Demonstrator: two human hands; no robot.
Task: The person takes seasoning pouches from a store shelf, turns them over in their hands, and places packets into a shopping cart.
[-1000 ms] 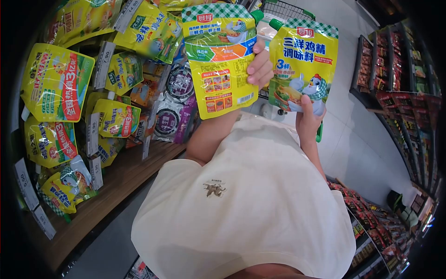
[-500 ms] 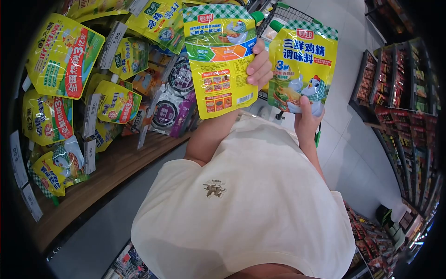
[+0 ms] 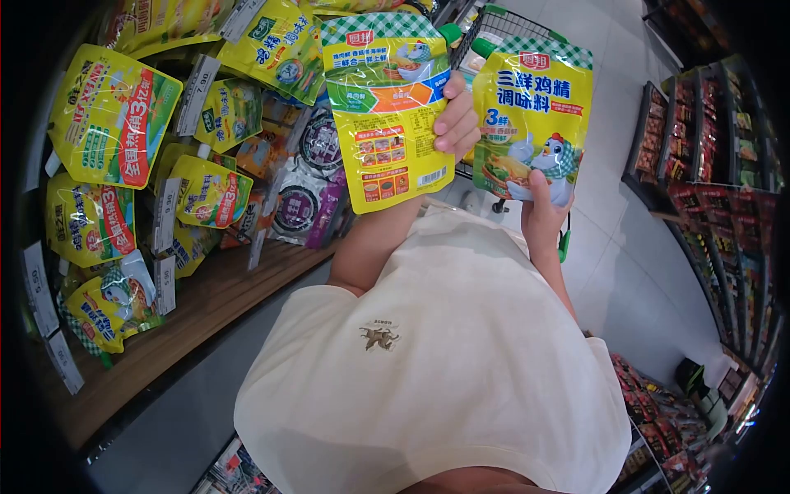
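Observation:
My left hand (image 3: 459, 125) is closed around the right edge of a yellow seasoning pouch (image 3: 387, 123), its fingers curled over the front. That pouch stands upright with its printed back panel towards me and a green cap at the top right corner. In my right hand (image 3: 544, 216) is a second seasoning pouch (image 3: 535, 115), gripped at the bottom with the thumb on its front. A cartoon chicken and a green checked top band show on it. The two pouches are side by side, and the left palm is hidden behind its pouch.
On the left, a wooden shelf (image 3: 206, 305) carries several yellow pouches (image 3: 115, 115), purple-and-silver packs (image 3: 300, 206) and price tags (image 3: 164, 216). A shopping cart (image 3: 514, 25) stands behind the held pouches. Racks of packets (image 3: 704, 140) line the right side beyond the tiled floor (image 3: 629, 222).
The right pouch has shifted slightly left, and the left pouch has moved only marginally. The shelf goods sit a little lower in view. Both hands keep their hold.

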